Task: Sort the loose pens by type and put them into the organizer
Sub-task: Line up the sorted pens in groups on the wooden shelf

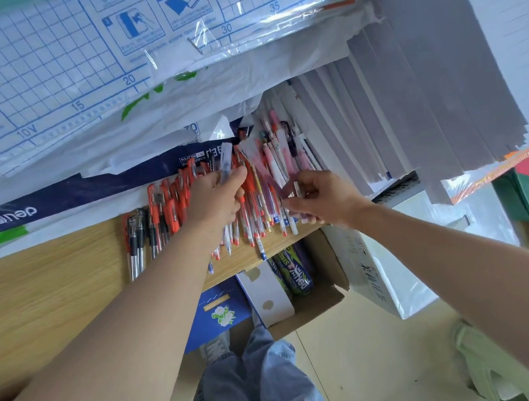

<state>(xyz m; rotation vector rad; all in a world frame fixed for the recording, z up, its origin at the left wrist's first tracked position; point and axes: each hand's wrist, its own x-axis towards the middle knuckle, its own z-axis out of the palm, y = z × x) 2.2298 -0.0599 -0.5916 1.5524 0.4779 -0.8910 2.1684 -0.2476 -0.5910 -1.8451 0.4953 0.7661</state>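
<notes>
Many loose pens lie side by side on a wooden shelf (46, 297): black-capped pens (136, 241) at the left, red-capped pens (170, 205) in the middle, pink and white pens (278, 142) at the right. My left hand (217, 197) rests over the red pens and pinches a clear pen with a blue tint (226, 161) that points away from me. To its right, my right hand (318, 198) holds a pink translucent pen (259, 163) and a small white pen (297, 190). No organizer can be made out.
Plastic-wrapped grid sheets (61, 66) and a navy-and-white package (65, 197) overhang the shelf's back. Grey paper stacks (413, 100) stand at the right. Below the shelf edge sits an open cardboard box (327, 298) with blue and white packs, beside a white carton (382, 275).
</notes>
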